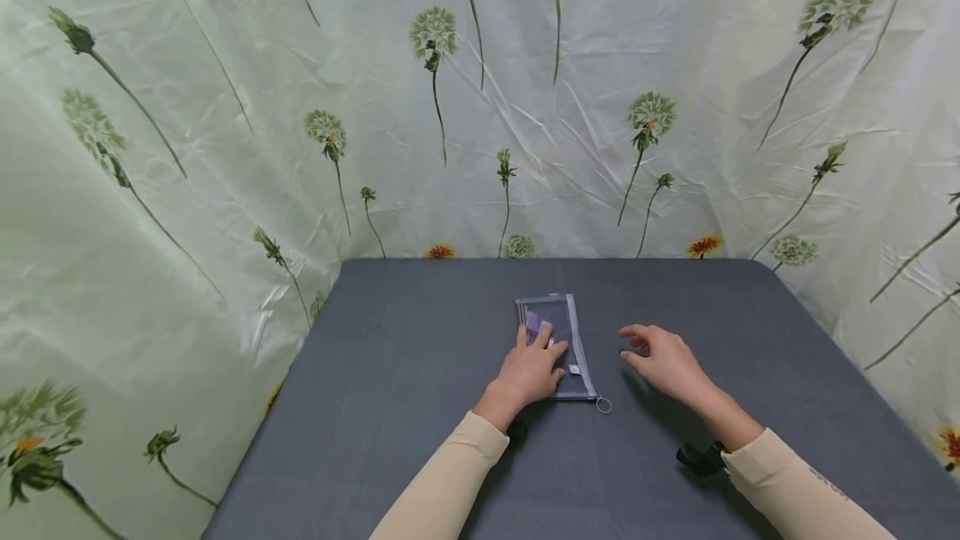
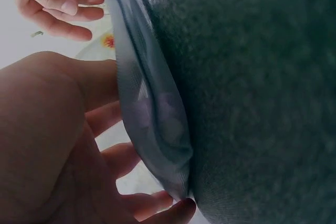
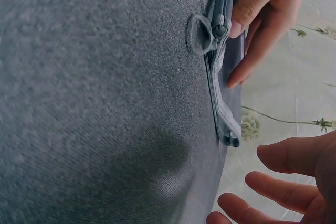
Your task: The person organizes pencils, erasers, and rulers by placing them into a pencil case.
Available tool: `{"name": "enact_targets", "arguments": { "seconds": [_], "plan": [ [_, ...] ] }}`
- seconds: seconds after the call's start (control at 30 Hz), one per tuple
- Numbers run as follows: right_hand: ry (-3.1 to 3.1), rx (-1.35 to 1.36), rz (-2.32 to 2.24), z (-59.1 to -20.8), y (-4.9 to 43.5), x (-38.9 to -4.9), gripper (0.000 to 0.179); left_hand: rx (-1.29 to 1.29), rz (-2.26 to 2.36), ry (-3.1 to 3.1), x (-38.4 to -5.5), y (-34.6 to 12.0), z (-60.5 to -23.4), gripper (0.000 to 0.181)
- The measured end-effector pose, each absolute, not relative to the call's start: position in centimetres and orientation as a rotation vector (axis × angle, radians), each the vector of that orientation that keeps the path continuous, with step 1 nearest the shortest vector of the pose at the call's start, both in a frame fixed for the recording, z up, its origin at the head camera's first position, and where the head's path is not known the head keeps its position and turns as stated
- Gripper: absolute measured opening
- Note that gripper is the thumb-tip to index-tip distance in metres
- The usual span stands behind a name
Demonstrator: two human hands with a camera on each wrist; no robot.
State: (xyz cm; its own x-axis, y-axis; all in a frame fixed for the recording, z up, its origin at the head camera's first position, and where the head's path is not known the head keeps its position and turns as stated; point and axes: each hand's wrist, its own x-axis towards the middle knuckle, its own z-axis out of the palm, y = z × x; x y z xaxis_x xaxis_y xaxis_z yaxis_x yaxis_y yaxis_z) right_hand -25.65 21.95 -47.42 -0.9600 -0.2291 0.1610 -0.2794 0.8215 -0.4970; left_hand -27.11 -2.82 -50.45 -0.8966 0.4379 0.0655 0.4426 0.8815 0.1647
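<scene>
A see-through mesh zipper pouch (image 1: 564, 386) lies flat near the middle of the table, with a pale zipper strip along its right side and a ring pull (image 1: 604, 405) at the near right corner. Small purple and white items (image 1: 532, 321) show through the mesh; their kind is unclear. On top of the pouch rests my left hand (image 1: 527, 371), its fingers spread and touching the mesh. To the right of the pouch my right hand (image 1: 662, 361) hovers apart from it, fingers loosely bent, holding nothing. The right wrist view shows the zipper edge (image 3: 224, 111) standing slightly off the table.
The dark grey cloth-covered table (image 1: 390, 373) has rounded far corners. Behind and beside it hangs a pale curtain (image 1: 262, 148) printed with dandelions. A black strap (image 1: 701, 459) sits around the right wrist.
</scene>
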Motion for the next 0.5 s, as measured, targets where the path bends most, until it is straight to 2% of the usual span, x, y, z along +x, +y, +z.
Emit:
{"name": "enact_targets", "arguments": {
  "seconds": [0.5],
  "plan": [
    [-2.89, 0.431, 0.781, -46.82, 22.07, -25.81, 0.039, -0.74, -0.244, -3.017, -27.32, -2.4, -50.85, 0.047]
  ]
}}
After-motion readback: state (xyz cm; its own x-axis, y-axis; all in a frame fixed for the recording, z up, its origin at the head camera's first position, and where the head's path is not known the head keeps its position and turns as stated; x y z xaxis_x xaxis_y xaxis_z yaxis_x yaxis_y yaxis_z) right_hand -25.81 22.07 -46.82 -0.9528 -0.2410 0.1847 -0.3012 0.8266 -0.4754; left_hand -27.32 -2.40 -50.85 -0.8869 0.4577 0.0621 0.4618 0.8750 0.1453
